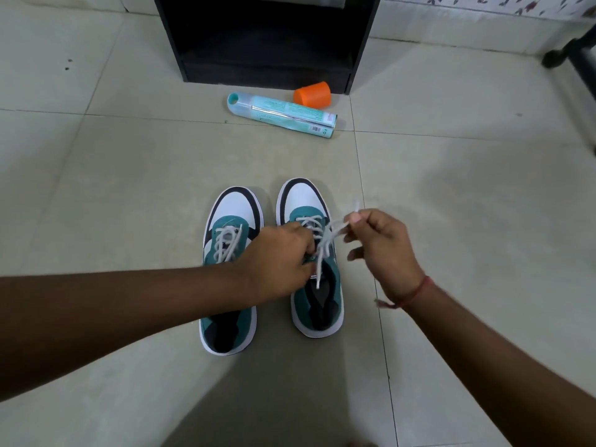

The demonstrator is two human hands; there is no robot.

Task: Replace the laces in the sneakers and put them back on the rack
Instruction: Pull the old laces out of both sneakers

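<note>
Pale floor tiles point(129, 188) carry two teal-and-white sneakers side by side, toes toward a black rack point(267, 37). On the right sneaker point(314, 259) the left hand point(280, 256) grips the eyelet area, fingers curled, while the right hand point(380, 250) pinches the white lace point(325, 243) end, raised just above it — blurred. Beside it, the left sneaker point(230, 269) is laced. Near the rack lie a teal spray can point(283, 112) and an orange cap point(312, 94).

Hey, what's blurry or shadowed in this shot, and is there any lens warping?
Head view: the lace pinched by the right hand is motion-blurred; the sneakers and left hand look sharp; soft shadows fall on the floor near the bottom edge and at right; tile lines bow from the wide-angle lens.
</note>
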